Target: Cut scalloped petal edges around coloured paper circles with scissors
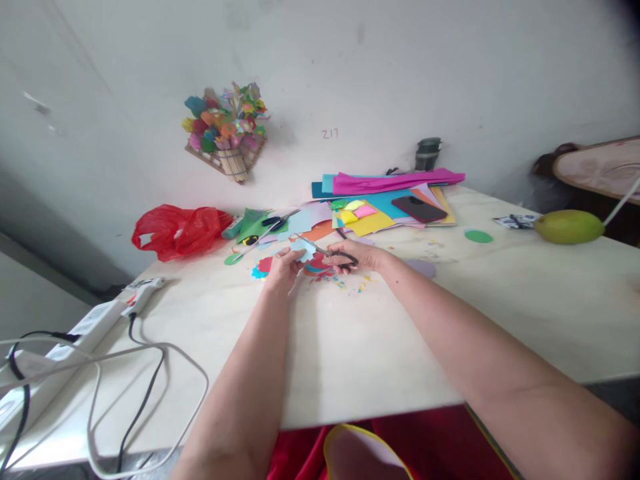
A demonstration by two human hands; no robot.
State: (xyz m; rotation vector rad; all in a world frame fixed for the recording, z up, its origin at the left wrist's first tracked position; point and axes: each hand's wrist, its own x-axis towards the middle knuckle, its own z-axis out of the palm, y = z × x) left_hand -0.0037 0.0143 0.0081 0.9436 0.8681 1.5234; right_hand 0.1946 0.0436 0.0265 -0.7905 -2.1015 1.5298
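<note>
Between the fingers of my left hand (284, 267) is a small light blue paper piece (303, 251) with a notched edge. My right hand (360, 256) is closed around the dark handles of a pair of scissors (345, 259). The blades point left and reach the blue paper. Under and beside my hands lie red paper shapes (265, 264) and a blue scalloped paper shape (259, 273). Small colourful paper scraps (340, 283) are scattered on the pale table (360, 360) just below my hands.
Behind my hands are stacked coloured sheets (390, 208), a phone (419, 209) and a second pair of scissors (275, 222). A red plastic bag (180, 230) lies left. Power strips (95, 325) and loose cables (150, 347) occupy the left edge. A green-yellow fruit-like object (569, 227) sits right.
</note>
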